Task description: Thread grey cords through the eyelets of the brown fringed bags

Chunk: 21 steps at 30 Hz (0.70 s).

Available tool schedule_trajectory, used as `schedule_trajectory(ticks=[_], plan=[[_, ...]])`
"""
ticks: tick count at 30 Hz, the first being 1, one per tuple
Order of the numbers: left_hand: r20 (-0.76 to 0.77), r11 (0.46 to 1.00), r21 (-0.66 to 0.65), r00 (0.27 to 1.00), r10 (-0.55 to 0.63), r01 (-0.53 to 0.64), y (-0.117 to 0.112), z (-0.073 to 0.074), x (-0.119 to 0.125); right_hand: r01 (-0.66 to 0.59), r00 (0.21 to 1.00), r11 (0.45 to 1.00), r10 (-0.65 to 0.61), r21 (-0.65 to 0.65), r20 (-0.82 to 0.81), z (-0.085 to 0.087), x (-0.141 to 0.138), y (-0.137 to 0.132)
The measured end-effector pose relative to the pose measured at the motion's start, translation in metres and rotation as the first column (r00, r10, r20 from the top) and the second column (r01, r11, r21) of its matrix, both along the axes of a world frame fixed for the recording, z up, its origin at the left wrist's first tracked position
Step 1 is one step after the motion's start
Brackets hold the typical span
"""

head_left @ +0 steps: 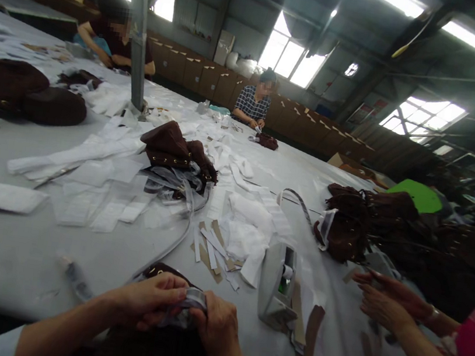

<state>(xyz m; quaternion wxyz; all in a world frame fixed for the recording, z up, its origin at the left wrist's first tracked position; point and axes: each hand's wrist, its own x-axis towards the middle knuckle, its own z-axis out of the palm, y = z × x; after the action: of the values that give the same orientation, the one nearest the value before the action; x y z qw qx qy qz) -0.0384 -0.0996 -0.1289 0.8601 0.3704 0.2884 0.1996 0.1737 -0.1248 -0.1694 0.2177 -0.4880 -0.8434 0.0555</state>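
A dark brown bag [156, 270] with metal eyelets lies at the table's near edge, its lower part in deep shadow. Above it, my left hand [156, 299] pinches one end of a curved, pale grey band [195, 297] that looks wrapped in clear film. On the other end, my right hand [217, 319] is closed with thumb and fingers. From the bag, a long pale strap [172, 245] arcs away toward a second brown bag [169, 145] farther up the table. A blurred, film-wrapped piece [75, 279] rests left of my hands.
A grey tape dispenser [273, 283] stands to my right near brown strips [311, 341]. White paper pieces [84, 198] and cardboard strips [212, 251] litter the table. At right, a co-worker's hands [388, 299] are beside piled brown bags [345, 228]. A metal post [139, 40] rises from the table.
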Motion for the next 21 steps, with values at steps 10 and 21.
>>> schedule_trajectory(ticks=[10, 21], plan=[[-0.078, 0.974, -0.164, 0.986, 0.146, -0.157, 0.015, -0.021, 0.002, 0.113, 0.942, 0.901, -0.231, -0.418, -0.244, 0.015, 0.011, 0.065], [-0.019, 0.945, -0.284, 0.986, 0.163, -0.161, 0.022, -0.026, -0.003, 0.416, 0.890, 0.810, -0.456, -0.414, 0.003, -0.042, 0.008, 0.199]])
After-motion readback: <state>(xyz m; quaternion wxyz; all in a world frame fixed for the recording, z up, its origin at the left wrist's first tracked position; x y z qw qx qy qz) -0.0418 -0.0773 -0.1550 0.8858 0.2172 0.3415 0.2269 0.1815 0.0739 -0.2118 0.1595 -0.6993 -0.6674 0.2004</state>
